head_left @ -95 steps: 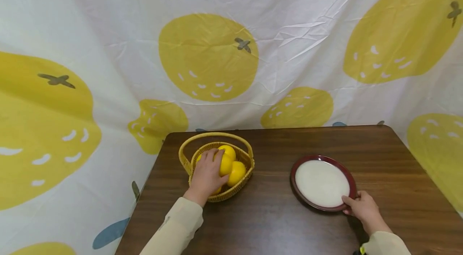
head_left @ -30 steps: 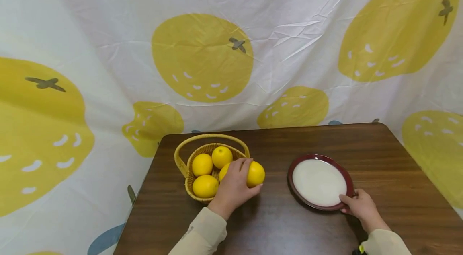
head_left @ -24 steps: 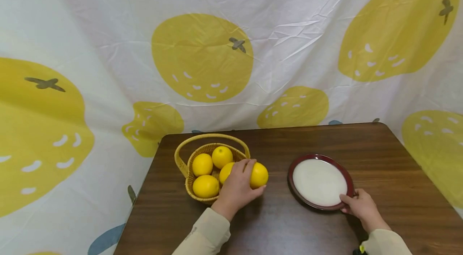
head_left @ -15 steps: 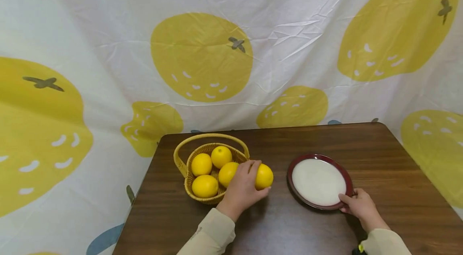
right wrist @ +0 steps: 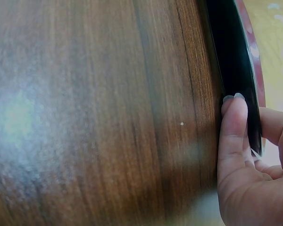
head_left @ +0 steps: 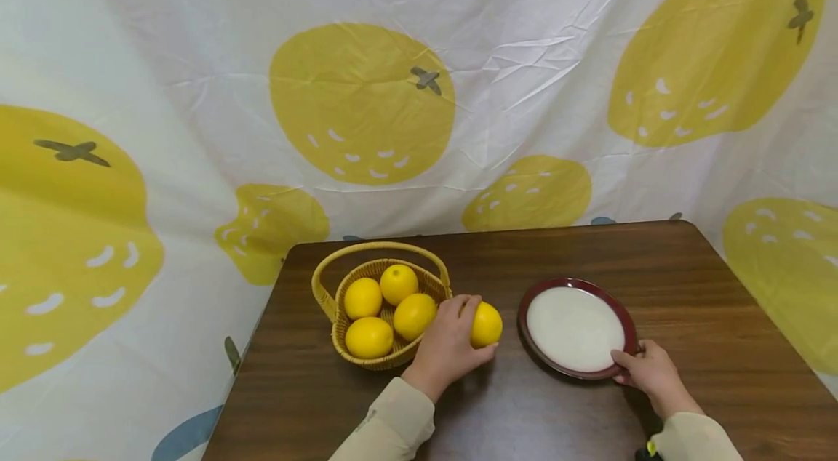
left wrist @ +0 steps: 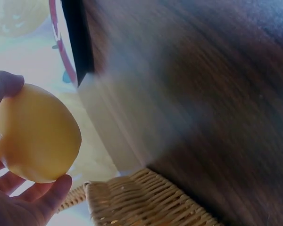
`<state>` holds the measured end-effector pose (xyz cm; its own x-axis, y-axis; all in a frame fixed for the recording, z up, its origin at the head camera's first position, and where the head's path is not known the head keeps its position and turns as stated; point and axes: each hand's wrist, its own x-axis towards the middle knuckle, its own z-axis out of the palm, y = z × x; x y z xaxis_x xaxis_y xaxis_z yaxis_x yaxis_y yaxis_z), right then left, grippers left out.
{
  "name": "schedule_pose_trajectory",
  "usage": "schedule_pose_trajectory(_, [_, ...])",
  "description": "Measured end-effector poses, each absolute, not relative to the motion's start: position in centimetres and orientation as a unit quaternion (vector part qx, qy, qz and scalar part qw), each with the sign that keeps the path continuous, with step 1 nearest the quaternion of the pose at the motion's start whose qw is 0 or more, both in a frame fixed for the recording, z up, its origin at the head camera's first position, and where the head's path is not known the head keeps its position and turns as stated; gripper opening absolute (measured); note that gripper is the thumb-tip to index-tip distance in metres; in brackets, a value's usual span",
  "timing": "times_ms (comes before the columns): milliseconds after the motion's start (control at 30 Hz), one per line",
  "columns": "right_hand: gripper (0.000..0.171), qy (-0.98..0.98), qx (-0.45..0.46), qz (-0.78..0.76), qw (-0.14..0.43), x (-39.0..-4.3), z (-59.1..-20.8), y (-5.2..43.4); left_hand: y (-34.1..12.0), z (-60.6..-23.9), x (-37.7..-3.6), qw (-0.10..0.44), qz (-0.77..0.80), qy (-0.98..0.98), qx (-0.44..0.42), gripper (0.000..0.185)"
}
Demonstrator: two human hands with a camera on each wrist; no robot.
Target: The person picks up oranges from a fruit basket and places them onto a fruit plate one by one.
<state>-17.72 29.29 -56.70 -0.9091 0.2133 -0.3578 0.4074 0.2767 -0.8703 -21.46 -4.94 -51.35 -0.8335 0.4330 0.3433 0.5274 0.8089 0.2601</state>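
A yellow lemon [head_left: 487,325] is held in my left hand [head_left: 452,341], just right of the basket; the left wrist view shows the same lemon [left wrist: 40,134] between thumb and curled fingers. Several more lemons [head_left: 369,338] lie inside the wicker basket [head_left: 393,361], which has a tall arched handle. My right hand [head_left: 657,376] pinches the near right rim of a round plate [head_left: 576,330], white with a dark red border. Up close in the right wrist view, fingers [right wrist: 234,120] lie under the plate's dark underside [right wrist: 233,56], thumb on the rim.
Both hands work over a dark wood-grain table [head_left: 524,417]. A white cloth with a lemon print [head_left: 363,105] hangs behind and beside it. The plate sits right of the basket, with bare tabletop between them.
My left hand reached into the basket earlier, then lifted a lemon out over its right rim and carried it rightward toward the plate. My right hand keeps its grip on the plate.
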Motion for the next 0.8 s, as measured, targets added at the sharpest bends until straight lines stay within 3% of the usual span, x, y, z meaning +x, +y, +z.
schedule_pose_trajectory(800, [0.053, 0.796, 0.196, -0.565, 0.094, -17.7, -56.6, 29.3, -2.0, -53.3, -21.3, 0.068, -0.179, -0.950, -0.245, 0.077])
